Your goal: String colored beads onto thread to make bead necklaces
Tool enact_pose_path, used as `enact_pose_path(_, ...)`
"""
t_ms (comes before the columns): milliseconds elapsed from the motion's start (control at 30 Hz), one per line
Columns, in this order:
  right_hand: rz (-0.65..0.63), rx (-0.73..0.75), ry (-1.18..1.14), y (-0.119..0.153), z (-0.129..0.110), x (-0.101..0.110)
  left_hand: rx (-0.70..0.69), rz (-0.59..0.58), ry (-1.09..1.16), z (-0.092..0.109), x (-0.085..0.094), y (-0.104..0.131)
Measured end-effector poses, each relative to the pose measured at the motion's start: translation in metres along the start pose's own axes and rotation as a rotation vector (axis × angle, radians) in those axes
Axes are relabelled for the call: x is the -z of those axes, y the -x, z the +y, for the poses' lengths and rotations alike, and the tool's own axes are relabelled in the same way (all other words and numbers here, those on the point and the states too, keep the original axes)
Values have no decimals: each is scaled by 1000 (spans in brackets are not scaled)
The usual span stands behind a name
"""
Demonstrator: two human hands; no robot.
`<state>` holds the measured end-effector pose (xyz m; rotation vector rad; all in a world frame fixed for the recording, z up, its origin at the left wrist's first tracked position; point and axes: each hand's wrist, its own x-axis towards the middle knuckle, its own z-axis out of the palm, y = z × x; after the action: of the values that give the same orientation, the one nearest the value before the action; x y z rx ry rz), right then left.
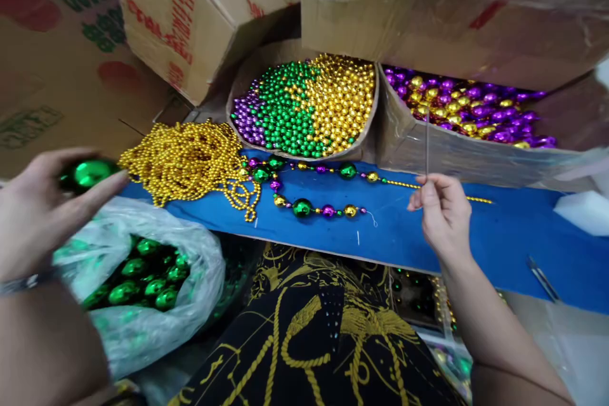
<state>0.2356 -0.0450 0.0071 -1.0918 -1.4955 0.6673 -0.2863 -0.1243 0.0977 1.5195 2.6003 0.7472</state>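
Note:
My left hand (40, 216) is closed round a large shiny green bead (92, 172), above the edge of a clear plastic bag (204, 254) of similar green beads (155, 287). Between the fingertips of my right hand (445, 219) a long thin needle (427, 139) points up; a faint thread seems to run left from this hand. A string of green, purple and gold beads (301, 208) lies folded back on the blue table, with a small thread loop (374, 219) at one end. Part of a thin gold strand passes behind my right hand.
A heap of gold bead strands (183, 162) lies left on the blue table (304, 236). Behind are a container of small mixed beads (304, 101) and a box of purple and gold beads (476, 108), under stacked cartons (428, 13). Tweezers-like metal tool (543, 279) lies right.

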Motion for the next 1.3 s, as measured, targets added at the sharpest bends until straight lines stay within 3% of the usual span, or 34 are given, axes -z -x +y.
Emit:
enact_pose_path(33, -49, 8, 31, 3, -3, -5, -102, 82, 256, 31, -11, 5)
enact_pose_path(67, -98, 22, 77, 7, -5, -9, -170, 47, 560, 62, -28, 11)
enact_pose_path(133, -186, 72, 194, 15, -7, -17, -163, -342, 1104, 114, -73, 20)
enact_pose_path(200, -242, 140, 298, 23, -8, -22, -67, -666, 1397, 151, -119, 26)
enact_pose_path(300, -266, 244, 388, 33, -8, -24, 47, -866, 1647, 179, -169, 37)
enact_pose_path(400, -267, 312, 444, 41, -5, -22, 138, -887, 1730, 190, -192, 50)
enact_pose_path(567, -259, 340, 478, 47, 5, -20, 220, -861, 1732, 196, -202, 59)
enact_pose_path(900, -240, 367, 510, 47, 15, -22, 212, -816, 1738, 193, -211, 66)
enact_pose_path(967, -227, 376, 526, 45, 16, -21, 138, -874, 1709, 191, -210, 67)
enact_pose_path(1033, -228, 388, 533, 43, 16, -19, -22, -900, 1635, 189, -208, 67)
enact_pose_path(1167, -253, 411, 538, 37, 14, -15, -369, -826, 1404, 183, -203, 66)
enact_pose_path(1300, -262, 410, 550, 34, 13, -10, -442, -843, 1291, 180, -203, 65)
